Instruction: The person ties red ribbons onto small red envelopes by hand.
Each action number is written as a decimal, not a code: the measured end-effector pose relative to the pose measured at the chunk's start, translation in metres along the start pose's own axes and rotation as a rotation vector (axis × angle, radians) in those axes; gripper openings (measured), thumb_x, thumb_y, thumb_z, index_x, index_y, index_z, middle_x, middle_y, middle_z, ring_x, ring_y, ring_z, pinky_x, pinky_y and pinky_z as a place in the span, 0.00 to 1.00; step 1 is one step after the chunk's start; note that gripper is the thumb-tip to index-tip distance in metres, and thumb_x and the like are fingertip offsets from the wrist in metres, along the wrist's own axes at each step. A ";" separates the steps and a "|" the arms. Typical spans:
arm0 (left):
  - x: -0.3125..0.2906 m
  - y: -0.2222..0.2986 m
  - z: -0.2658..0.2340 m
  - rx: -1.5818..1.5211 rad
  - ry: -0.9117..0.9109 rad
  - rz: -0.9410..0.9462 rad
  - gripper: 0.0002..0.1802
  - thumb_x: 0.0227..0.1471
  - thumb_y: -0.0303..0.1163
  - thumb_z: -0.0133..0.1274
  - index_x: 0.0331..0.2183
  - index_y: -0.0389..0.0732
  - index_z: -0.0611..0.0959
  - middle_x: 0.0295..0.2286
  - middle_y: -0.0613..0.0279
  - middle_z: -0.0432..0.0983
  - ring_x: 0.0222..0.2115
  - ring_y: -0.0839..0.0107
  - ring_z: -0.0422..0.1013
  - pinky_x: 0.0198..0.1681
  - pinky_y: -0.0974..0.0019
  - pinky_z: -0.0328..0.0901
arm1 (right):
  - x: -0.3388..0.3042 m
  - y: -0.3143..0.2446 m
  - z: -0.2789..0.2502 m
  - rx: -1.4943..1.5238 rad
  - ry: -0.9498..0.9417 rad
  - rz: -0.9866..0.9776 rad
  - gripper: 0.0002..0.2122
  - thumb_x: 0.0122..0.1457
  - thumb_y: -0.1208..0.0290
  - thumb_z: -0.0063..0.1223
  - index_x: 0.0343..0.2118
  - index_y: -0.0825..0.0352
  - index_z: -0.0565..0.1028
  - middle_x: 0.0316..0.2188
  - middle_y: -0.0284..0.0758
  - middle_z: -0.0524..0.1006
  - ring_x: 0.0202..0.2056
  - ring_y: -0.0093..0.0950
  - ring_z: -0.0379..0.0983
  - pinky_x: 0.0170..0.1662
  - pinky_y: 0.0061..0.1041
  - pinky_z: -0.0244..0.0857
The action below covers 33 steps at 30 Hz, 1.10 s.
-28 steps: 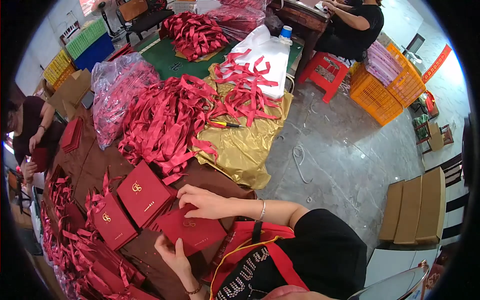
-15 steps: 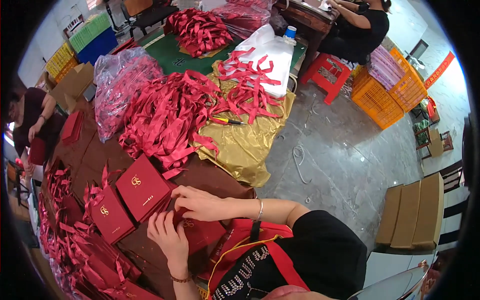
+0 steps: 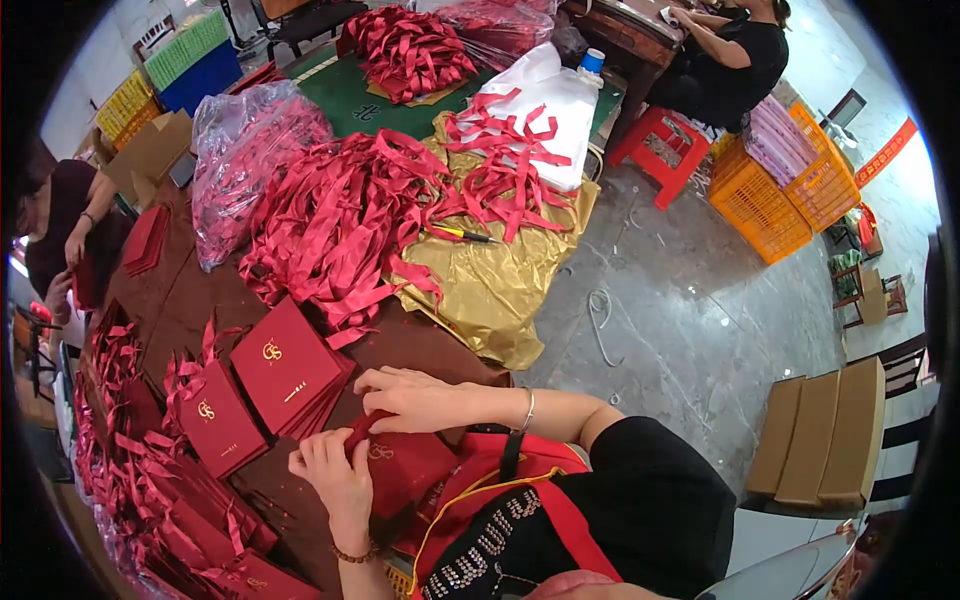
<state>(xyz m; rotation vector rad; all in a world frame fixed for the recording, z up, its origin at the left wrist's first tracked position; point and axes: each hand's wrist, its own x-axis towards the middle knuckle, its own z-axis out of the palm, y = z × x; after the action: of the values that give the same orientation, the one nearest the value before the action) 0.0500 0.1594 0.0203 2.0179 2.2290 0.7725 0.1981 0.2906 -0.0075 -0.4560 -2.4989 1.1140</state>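
A flat dark red paper bag (image 3: 408, 468) with a gold emblem lies at the table's near edge, close to my body. At its upper left my left hand (image 3: 333, 472) is closed, fingertips pinching a narrow red edge that stands up from the bag. My right hand (image 3: 408, 402) closes on the same edge from the far side, fingers curled over it. Fingers hide part of that edge. Just beyond lies a fanned stack of matching bags (image 3: 285, 365), beside a second stack (image 3: 217, 422) on its left.
Red ribbons (image 3: 340, 215) are heaped mid-table, next to gold wrapping (image 3: 480, 295) bearing a yellow-black pen-like tool (image 3: 462, 234). Ribboned bags (image 3: 195, 500) pile at lower left. One co-worker (image 3: 70, 220) handles red bags at left; another person (image 3: 725, 70) sits at the far right.
My hands stay on the bag; the left has shifted slightly left and the red edge between them now shows more clearly. The head view has tilted slightly. The co-worker at left has moved their hands.
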 end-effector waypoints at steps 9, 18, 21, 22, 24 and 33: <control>-0.007 -0.006 -0.012 -0.048 0.003 -0.017 0.15 0.41 0.31 0.60 0.35 0.42 0.77 0.31 0.65 0.72 0.40 0.65 0.64 0.48 0.58 0.50 | 0.001 0.005 0.007 0.139 0.000 -0.136 0.11 0.51 0.66 0.57 0.30 0.68 0.71 0.43 0.41 0.67 0.45 0.39 0.65 0.47 0.33 0.61; 0.007 -0.050 0.013 -0.599 -0.171 -0.238 0.24 0.43 0.28 0.59 0.46 0.43 0.74 0.36 0.63 0.75 0.39 0.70 0.70 0.47 0.65 0.57 | 0.004 0.016 -0.012 0.130 -0.042 -0.027 0.11 0.49 0.71 0.60 0.35 0.70 0.74 0.42 0.39 0.72 0.46 0.34 0.69 0.48 0.27 0.62; 0.010 -0.051 0.007 -0.794 -0.167 -0.305 0.25 0.45 0.25 0.57 0.48 0.42 0.73 0.38 0.62 0.75 0.40 0.71 0.70 0.46 0.66 0.62 | 0.009 0.023 -0.015 0.240 -0.110 0.076 0.10 0.50 0.73 0.59 0.34 0.71 0.74 0.42 0.38 0.72 0.45 0.32 0.69 0.49 0.26 0.61; 0.008 -0.053 0.007 -0.843 -0.102 -0.278 0.25 0.46 0.23 0.55 0.48 0.41 0.72 0.38 0.61 0.75 0.40 0.71 0.70 0.45 0.66 0.63 | 0.011 0.024 -0.014 0.274 -0.135 0.119 0.10 0.50 0.73 0.58 0.34 0.71 0.74 0.42 0.38 0.72 0.45 0.31 0.69 0.49 0.25 0.61; 0.004 -0.056 0.005 -0.893 -0.036 -0.249 0.25 0.47 0.22 0.54 0.49 0.40 0.72 0.38 0.60 0.75 0.40 0.72 0.70 0.44 0.67 0.64 | 0.011 0.026 -0.015 0.303 -0.160 0.165 0.10 0.51 0.74 0.58 0.34 0.72 0.74 0.41 0.38 0.73 0.45 0.29 0.69 0.49 0.25 0.60; -0.001 -0.056 0.005 -0.694 -0.136 -0.347 0.15 0.48 0.23 0.54 0.42 0.37 0.77 0.39 0.64 0.72 0.39 0.76 0.68 0.40 0.72 0.63 | 0.010 0.020 -0.018 0.388 -0.141 0.289 0.08 0.52 0.75 0.56 0.33 0.73 0.74 0.39 0.36 0.73 0.43 0.25 0.68 0.48 0.22 0.60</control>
<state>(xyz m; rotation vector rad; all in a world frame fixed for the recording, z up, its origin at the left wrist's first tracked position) -0.0002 0.1584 -0.0060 1.2808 1.8015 1.1164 0.2004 0.3198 -0.0095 -0.6563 -2.2945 1.7541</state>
